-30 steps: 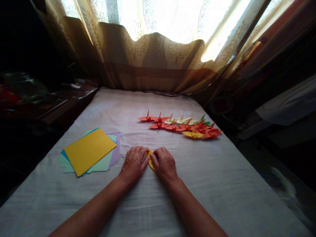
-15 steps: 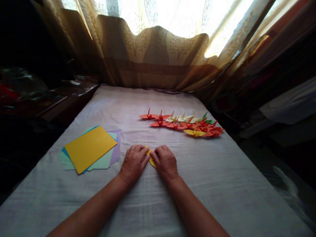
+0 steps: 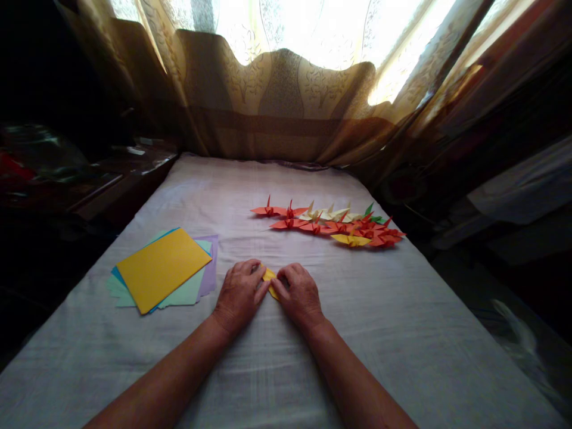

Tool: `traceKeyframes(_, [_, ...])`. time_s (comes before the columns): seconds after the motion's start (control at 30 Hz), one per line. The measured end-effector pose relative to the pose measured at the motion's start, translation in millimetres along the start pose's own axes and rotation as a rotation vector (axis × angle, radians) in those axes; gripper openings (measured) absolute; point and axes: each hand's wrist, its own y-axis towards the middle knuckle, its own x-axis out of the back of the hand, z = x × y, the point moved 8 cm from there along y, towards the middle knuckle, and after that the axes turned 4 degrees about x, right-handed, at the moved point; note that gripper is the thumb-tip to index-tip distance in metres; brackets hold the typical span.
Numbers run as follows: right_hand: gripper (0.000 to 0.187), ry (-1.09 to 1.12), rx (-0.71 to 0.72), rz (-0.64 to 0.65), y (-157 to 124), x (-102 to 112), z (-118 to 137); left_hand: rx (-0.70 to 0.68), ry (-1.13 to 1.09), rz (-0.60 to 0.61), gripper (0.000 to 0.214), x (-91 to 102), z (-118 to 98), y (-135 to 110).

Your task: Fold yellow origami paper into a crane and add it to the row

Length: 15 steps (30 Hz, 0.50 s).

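A small folded piece of yellow paper [image 3: 269, 275] lies on the white cloth between my two hands. My left hand [image 3: 242, 290] grips its left side, fingers curled over the upper end. From the right, my right hand [image 3: 297, 293] presses thumb and fingers on the same paper. Parts of the paper are hidden under the fingers, so its full folded shape does not show. Beyond my hands to the right stand several folded paper cranes, among them red cranes [image 3: 289, 223], cream ones [image 3: 330, 214], a green one [image 3: 370, 214] and a yellow crane [image 3: 351, 240].
Left of my hands lies a stack of coloured sheets, a yellow sheet [image 3: 164, 270] on top, with mint and purple paper [image 3: 208, 268] below. The cloth-covered surface [image 3: 268, 369] reaches a patterned curtain [image 3: 286, 89]. A dark side table [image 3: 129, 164] stands at left.
My fingers have shifted slightly on the yellow paper, and a little more of its middle shows. The cranes and the sheets stay in place.
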Motion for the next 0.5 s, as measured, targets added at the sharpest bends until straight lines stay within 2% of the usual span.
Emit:
traceKeyframes(0.3, [0.012, 0.005, -0.032, -0.002, 1.5, 1.2, 0.0, 0.069, -0.051, -0.008, 0.024, 2.2, 5.5, 6.3])
traceKeyframes(0.5, [0.008, -0.024, -0.076, 0.053, 3.9, -0.6, 1.4, 0.113, -0.054, 0.009, 0.027, -0.1, 8.4, 7.8])
